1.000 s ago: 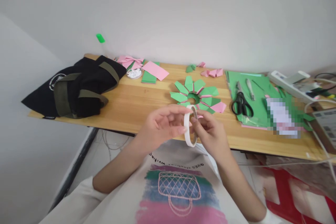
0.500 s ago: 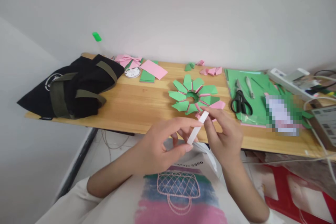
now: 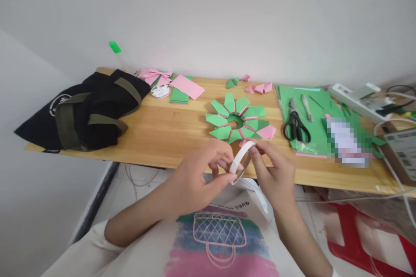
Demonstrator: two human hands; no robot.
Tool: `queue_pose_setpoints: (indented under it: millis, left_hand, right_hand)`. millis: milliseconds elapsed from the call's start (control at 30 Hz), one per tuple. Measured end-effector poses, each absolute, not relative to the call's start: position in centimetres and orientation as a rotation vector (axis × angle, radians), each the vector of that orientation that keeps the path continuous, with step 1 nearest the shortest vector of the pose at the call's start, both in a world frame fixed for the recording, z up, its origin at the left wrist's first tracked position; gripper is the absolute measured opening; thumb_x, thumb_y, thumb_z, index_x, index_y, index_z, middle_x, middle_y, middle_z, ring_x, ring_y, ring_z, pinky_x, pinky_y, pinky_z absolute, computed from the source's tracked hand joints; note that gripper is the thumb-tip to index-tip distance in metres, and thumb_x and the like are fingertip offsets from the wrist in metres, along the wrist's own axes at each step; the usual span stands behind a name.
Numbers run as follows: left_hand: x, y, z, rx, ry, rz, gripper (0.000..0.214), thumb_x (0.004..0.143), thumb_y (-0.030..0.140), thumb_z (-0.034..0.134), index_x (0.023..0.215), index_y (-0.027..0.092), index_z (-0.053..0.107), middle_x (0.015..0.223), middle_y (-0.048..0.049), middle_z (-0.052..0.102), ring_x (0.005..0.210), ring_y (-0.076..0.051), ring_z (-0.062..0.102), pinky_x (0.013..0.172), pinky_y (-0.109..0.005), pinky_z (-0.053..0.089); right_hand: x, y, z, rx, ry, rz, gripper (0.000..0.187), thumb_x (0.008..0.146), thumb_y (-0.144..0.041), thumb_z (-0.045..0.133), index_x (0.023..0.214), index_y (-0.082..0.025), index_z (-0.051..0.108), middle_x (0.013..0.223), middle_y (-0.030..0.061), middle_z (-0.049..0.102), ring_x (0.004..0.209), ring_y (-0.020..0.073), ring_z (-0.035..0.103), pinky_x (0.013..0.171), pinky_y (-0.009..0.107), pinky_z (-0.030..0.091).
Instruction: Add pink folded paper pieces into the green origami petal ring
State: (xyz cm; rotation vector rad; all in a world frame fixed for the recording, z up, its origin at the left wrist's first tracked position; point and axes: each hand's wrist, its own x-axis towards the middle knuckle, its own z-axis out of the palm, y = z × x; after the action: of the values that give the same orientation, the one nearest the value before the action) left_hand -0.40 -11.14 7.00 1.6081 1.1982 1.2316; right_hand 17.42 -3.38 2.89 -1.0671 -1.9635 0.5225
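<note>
Both hands hold a thin roll of white tape [image 3: 242,155] just off the near edge of the table, and its ring shape shows with a greyish inner side. My left hand [image 3: 204,177] pinches the lower left end of the roll, thumb below and fingertips near the rim. The upper right part is gripped between thumb and fingers of my right hand [image 3: 274,171]. Just beyond the hands lies a ring of folded green and pink paper pieces [image 3: 222,132], flower-like with a hole in the middle. One pink tip [image 3: 267,132] sticks out at its right.
Black-handled scissors [image 3: 295,127] and a cutter [image 3: 306,108] rest on green paper sheets [image 3: 286,95] at right. Behind are small folded pieces [image 3: 263,88] and pink paper [image 3: 188,87]. A black bag [image 3: 91,112] covers the left; a power strip [image 3: 354,101] sits far right.
The tape roll has turned from edge-on, where it looked like a flat strip, so its ring opening shows. My left index finger has drawn back from its upper part.
</note>
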Motion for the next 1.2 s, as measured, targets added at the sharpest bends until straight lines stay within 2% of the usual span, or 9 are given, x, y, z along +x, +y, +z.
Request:
queue_pose_setpoints:
  millis: [100,233,367,500,633,767,1000,1133,1200]
  left_hand:
    - [-0.2,-10.9,6.9,1.557,1.170,1.250,0.026,0.085,0.013,0.064,0.108,0.024,0.060,0.112,-0.0031,0.066,0.081,-0.010,0.066,0.068,-0.021,0.052]
    - [-0.1,-10.1,7.1,1.357,1.079,1.114,0.053,0.083,0.014,0.066,0.131,0.027,0.048,0.095,-0.0012,0.072,0.076,-0.012,0.067,0.064,-0.022,0.050]
    - [-0.3,-9.1,7.1,1.229,0.988,0.974,0.042,0.078,0.018,0.072,0.117,0.019,0.057,0.090,-0.0043,0.074,0.072,-0.013,0.068,0.062,-0.022,0.048]
    - [-0.3,-8.2,7.7,1.218,0.917,0.972,0.036,0.078,0.019,0.072,0.111,0.018,0.059,0.088,-0.0050,0.073,0.071,-0.014,0.067,0.063,-0.023,0.049]
    - [-0.3,-7.6,8.8,1.159,0.842,0.916,0.026,0.085,0.025,0.067,0.108,0.017,0.060,0.085,-0.0054,0.070,0.066,-0.013,0.066,0.062,-0.026,0.052]
    - [-0.4,-7.4,9.3,1.130,0.794,0.926,0.020,0.086,0.026,0.066,0.102,0.017,0.060,0.082,-0.0047,0.069,0.067,-0.012,0.065,0.063,-0.024,0.053]
    - [-1.3,-7.2,9.0,0.981,0.720,1.007,0.017,0.084,0.023,0.070,0.097,0.017,0.060,0.084,-0.0037,0.071,0.063,-0.011,0.067,0.059,-0.022,0.054]
    - [-1.9,-6.7,9.3,0.946,0.734,1.022,0.023,0.083,0.024,0.071,0.102,0.018,0.059,0.085,-0.0033,0.072,0.061,-0.011,0.069,0.052,-0.018,0.051]
    - [-2.1,-6.4,9.5,0.965,0.780,1.040,0.025,0.084,0.025,0.069,0.105,0.019,0.056,0.083,-0.0031,0.073,0.057,-0.010,0.068,0.046,-0.015,0.043]
  right_hand:
    - [17.5,-3.3,2.4,-1.108,-1.920,0.720,0.017,0.090,-0.028,0.056,0.096,-0.022,0.071,0.088,0.0036,0.076,0.074,0.0171,0.069,0.068,0.029,0.056]
    - [17.5,-3.4,2.1,-1.040,-1.945,0.830,0.019,0.089,-0.027,0.055,0.097,-0.022,0.072,0.088,0.0048,0.077,0.077,0.0176,0.070,0.068,0.029,0.057]
    - [19.7,-2.6,2.3,-1.047,-2.100,0.915,0.030,0.088,-0.040,0.056,0.108,-0.022,0.070,0.098,0.0064,0.077,0.078,0.0179,0.070,0.071,0.030,0.057]
    - [24.6,2.4,2.4,-1.644,-1.948,0.622,0.056,0.089,-0.056,0.034,0.101,-0.015,0.070,0.097,0.0147,0.074,0.091,0.0259,0.069,0.079,0.039,0.054]
    - [27.8,8.9,1.8,-2.022,-1.792,0.388,0.028,0.074,-0.042,0.060,0.069,-0.015,0.067,0.079,0.0199,0.070,0.087,0.0366,0.066,0.074,0.047,0.048]
    - [27.3,12.2,0.3,-2.133,-1.824,0.460,0.025,0.066,-0.031,0.075,0.055,-0.017,0.058,0.066,0.0106,0.065,0.077,0.0266,0.065,0.072,0.040,0.049]
    - [28.2,13.6,1.3,-2.135,-1.645,0.739,0.026,0.091,-0.039,0.059,0.105,-0.017,0.063,0.105,0.0050,0.065,0.089,0.0159,0.063,0.078,0.034,0.054]
    - [29.7,11.8,3.8,-1.877,-1.497,1.001,0.041,0.077,-0.057,0.062,0.068,-0.018,0.058,0.068,0.0052,0.060,0.063,0.0177,0.058,0.058,0.034,0.050]
    - [29.7,10.1,4.6,-1.668,-1.448,1.128,0.049,0.066,-0.071,0.058,0.065,-0.023,0.053,0.063,0.0038,0.055,0.055,0.0172,0.052,0.052,0.035,0.045]
